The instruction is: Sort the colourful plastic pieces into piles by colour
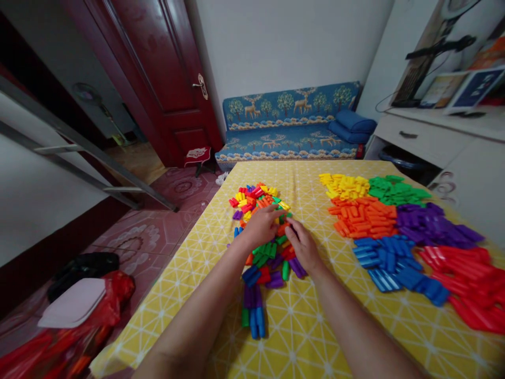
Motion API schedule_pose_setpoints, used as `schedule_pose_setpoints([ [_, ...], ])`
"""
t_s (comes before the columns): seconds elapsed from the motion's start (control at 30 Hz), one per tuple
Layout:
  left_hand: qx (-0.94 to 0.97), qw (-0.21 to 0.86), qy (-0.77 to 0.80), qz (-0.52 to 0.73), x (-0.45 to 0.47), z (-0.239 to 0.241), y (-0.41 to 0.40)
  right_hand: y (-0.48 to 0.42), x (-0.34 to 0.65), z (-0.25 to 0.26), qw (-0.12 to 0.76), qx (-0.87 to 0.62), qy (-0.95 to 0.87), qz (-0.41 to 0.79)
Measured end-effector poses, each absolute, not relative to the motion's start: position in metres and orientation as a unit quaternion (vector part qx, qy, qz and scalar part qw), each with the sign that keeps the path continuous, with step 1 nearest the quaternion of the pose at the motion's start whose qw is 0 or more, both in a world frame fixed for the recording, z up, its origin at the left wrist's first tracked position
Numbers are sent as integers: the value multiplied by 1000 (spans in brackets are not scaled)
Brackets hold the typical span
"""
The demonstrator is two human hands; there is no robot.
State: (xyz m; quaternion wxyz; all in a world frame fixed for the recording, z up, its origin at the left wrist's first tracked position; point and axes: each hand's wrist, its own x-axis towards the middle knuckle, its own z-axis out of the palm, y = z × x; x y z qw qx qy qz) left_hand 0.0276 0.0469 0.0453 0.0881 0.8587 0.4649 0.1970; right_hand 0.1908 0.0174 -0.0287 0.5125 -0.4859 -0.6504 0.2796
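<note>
A mixed heap of small coloured plastic blocks (260, 200) lies on the yellow patterned tablecloth (300, 326) in front of me. My left hand (262, 225) rests palm down on the heap, fingers stretched toward green and yellow pieces. My right hand (303, 247) lies just right of it on the heap, its fingertips curled onto red and orange pieces; whether it grips one is hidden. A short row of purple, green and blue blocks (253, 310) lies nearer me.
Sorted piles sit at the right: yellow (345, 185), green (396, 190), orange (363, 217), purple (430, 223), blue (394, 266), red (469, 284). A blue sofa (292, 126) and dark red door (165, 79) stand beyond; red bags (79, 321) lie on the floor left.
</note>
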Motion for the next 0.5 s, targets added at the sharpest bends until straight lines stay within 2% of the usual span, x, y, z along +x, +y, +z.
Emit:
schedule_pose_setpoints([
  [0.17, 832, 78, 486, 257, 41, 21, 55, 18, 191, -26, 508, -469, -668, 274],
  [0.27, 817, 155, 457, 316, 36, 15, 59, 18, 191, -26, 498, -482, -676, 250],
  [0.37, 809, 236, 436, 316, 26, 22, 55, 19, 192, -28, 491, -490, -677, 248],
  [0.5, 845, 169, 405, 307, 17, 45, 28, 20, 192, -28, 521, -480, -648, 280],
])
